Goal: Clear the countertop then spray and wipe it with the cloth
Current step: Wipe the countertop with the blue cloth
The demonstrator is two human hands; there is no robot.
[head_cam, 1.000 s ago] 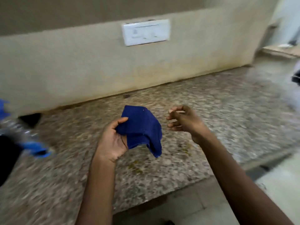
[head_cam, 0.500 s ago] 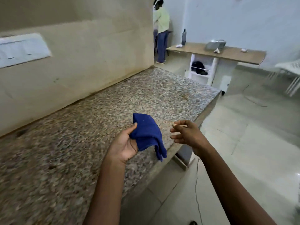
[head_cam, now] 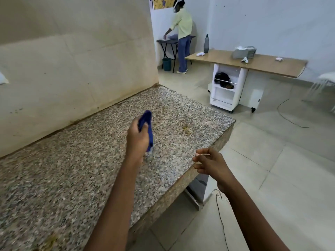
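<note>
My left hand [head_cam: 136, 140] grips a dark blue cloth [head_cam: 147, 126], held up above the speckled granite countertop [head_cam: 72, 178]; the cloth hangs down past my fingers, apart from the stone. My right hand [head_cam: 208, 163] hovers empty over the counter's front right edge, its fingers loosely curled. A yellowish stain [head_cam: 185, 129] marks the granite near the far right corner. No spray bottle is in view.
A beige wall [head_cam: 72, 69] backs the counter. Beyond the counter's end lies tiled floor, a wooden desk [head_cam: 253, 62] with a white cabinet under it, and a person [head_cam: 182, 33] standing at a small black table. A cable [head_cam: 220, 214] trails on the floor.
The view has swung right, away from the wall socket. My left hand has turned and lifted forward with the cloth; my right hand has dropped lower and stays empty.
</note>
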